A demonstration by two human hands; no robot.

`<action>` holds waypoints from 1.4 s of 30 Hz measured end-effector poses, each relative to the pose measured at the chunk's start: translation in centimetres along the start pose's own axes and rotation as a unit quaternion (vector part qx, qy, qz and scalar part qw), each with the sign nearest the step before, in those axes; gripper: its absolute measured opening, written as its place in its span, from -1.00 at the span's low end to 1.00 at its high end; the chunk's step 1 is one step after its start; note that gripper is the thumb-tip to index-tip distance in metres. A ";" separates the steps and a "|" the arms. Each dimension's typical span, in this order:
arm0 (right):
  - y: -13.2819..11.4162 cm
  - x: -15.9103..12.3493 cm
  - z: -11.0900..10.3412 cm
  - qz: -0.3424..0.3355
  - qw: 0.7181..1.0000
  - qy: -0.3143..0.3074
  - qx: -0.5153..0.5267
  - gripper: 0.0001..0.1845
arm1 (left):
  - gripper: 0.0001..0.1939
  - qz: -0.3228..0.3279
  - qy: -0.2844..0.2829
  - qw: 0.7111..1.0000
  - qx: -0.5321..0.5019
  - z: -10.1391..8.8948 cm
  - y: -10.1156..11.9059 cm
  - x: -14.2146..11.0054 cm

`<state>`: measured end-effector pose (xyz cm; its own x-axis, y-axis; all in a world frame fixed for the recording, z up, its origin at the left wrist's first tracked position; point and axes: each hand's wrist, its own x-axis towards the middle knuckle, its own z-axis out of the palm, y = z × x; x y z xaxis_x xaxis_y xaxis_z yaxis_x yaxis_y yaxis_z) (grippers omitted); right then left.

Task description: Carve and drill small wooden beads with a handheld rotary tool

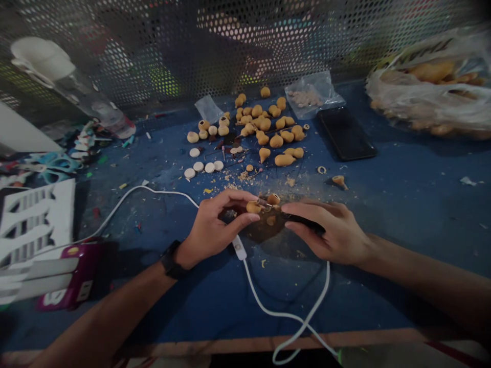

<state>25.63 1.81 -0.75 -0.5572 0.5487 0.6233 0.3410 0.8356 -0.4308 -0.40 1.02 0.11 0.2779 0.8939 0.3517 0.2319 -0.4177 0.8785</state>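
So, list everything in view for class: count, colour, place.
table: one, blue, underneath
mesh screen: one, grey, back
gourds: many, tan, middle
discs: several, white, left of gourds
phone: one, black, right
big bag: one, whitish, right
small bags: two, clear, beside gourds
container: one, white and clear, back left
scissors: count unclear, blue, left
sheet: one, white, left
box: one, purple, front left
cable: one, white, front
tool: one, black, centre
wristband: one, black, left wrist
left hand: one, bare, holding gourd
right hand: one, bare, holding tool
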 end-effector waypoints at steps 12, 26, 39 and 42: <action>0.0 0.0 0.0 -0.004 1.000 -0.013 -0.012 -0.71 | -0.77 0.000 0.005 1.000 0.006 0.0 0.3 0.1; 0.1 -0.1 0.1 -0.002 1.000 -0.015 -0.013 -0.72 | -0.77 -0.015 0.001 1.000 0.011 -0.1 0.3 0.0; 0.0 -0.1 -0.1 0.005 1.000 -0.021 -0.022 -0.65 | -0.76 -0.028 0.003 1.000 0.001 0.0 0.1 0.1; 0.0 0.0 0.0 0.005 1.000 -0.018 -0.025 -0.68 | -0.76 -0.039 0.001 0.999 -0.008 -0.1 0.1 0.1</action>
<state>25.65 1.78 -0.73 -0.5804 0.5564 0.5946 0.3839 0.8309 -0.4028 -0.40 1.07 0.29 0.2574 0.9238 0.2833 0.2379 -0.3448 0.9081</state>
